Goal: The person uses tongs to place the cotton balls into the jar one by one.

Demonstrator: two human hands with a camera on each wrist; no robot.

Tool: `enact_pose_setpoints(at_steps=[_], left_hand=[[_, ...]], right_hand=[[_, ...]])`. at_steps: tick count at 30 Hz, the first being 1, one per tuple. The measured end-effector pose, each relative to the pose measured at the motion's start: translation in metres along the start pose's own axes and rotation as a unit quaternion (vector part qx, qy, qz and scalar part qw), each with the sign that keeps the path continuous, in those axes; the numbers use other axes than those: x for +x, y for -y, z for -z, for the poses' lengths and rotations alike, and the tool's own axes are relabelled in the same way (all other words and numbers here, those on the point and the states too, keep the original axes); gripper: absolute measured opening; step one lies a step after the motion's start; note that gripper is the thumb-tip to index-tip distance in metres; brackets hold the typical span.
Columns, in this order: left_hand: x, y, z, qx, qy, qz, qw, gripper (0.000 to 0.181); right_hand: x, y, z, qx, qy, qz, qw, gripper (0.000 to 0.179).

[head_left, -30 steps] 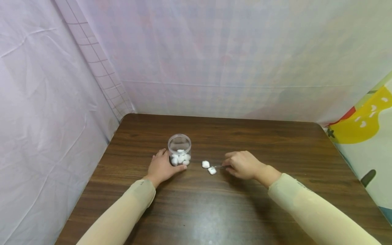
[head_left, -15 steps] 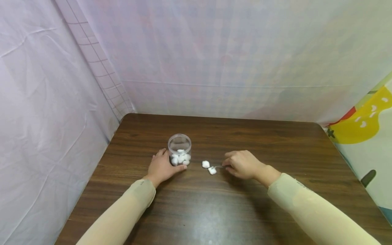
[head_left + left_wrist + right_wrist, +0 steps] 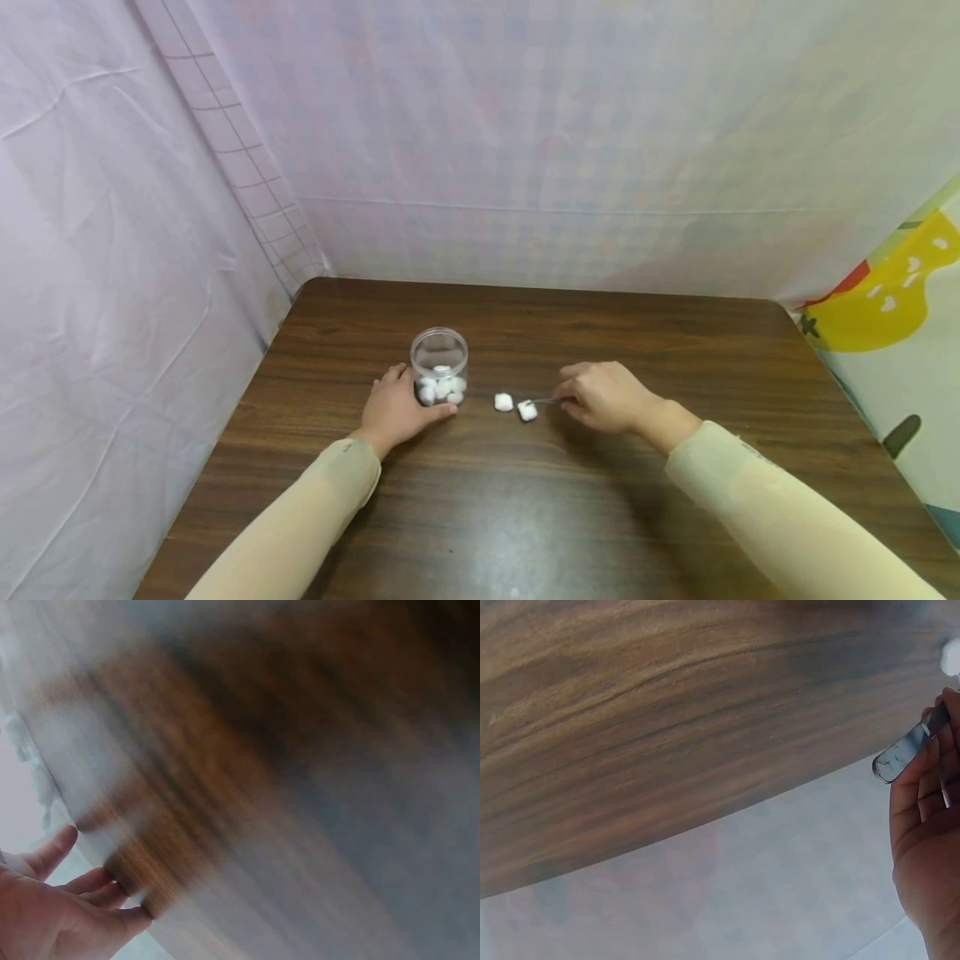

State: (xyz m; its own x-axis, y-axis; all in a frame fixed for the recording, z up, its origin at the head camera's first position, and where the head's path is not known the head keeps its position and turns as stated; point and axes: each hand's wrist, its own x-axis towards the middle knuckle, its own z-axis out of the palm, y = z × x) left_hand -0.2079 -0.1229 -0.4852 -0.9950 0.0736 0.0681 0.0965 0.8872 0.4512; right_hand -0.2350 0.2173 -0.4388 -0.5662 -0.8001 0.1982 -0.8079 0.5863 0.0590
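Observation:
My left hand rests at the left side of a clear open-topped plastic jar, thumb across its front and fingers behind. Several white cotton balls lie in the bottom of the jar. In my right hand I pinch metal tweezers, their tips pointing left. The tips hold a small squarish cotton ball close over the table. Another cotton ball lies on the wood between it and the jar. Bent fingers show in the left wrist view on my left hand.
The dark brown wooden table has rounded far corners. A pale checked curtain hangs behind it and a white sheet on the left. A colourful printed cloth is at the right edge.
My right hand has moved slightly right and away from me, drawing the cotton ball in the tweezers clear of the other one. My left hand and the jar stay in place.

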Motion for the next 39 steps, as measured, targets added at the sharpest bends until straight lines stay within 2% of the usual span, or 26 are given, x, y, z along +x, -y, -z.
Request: enact_pose_setpoints(at_steps=[8,14,21,26,39], left_hand=[[0.001,0.000,-0.001,0.000,0.000,0.001,1.0000,0.097],[0.002,0.000,-0.001,0.000,0.002,0.001,1.0000,0.097],[0.001,0.000,-0.001,-0.004,0.002,0.002,1.0000,0.096],[0.001,0.000,-0.001,-0.003,0.002,0.001,1.0000,0.095],[0.000,0.000,-0.002,-0.003,0.002,0.004,1.0000,0.097]], right_hand=[[0.000,-0.007,0.015,-0.003,-0.006,-0.013,0.9999,0.016],[0.007,-0.012,0.027,-0.007,-0.020,-0.009,0.9997,0.014],[0.023,-0.015,0.045,-0.017,-0.020,0.004,0.9996,0.012],[0.035,-0.016,0.051,-0.020,-0.037,0.011,0.9991,0.011],[0.073,-0.008,0.076,-0.016,-0.054,0.021,0.9982,0.011]])
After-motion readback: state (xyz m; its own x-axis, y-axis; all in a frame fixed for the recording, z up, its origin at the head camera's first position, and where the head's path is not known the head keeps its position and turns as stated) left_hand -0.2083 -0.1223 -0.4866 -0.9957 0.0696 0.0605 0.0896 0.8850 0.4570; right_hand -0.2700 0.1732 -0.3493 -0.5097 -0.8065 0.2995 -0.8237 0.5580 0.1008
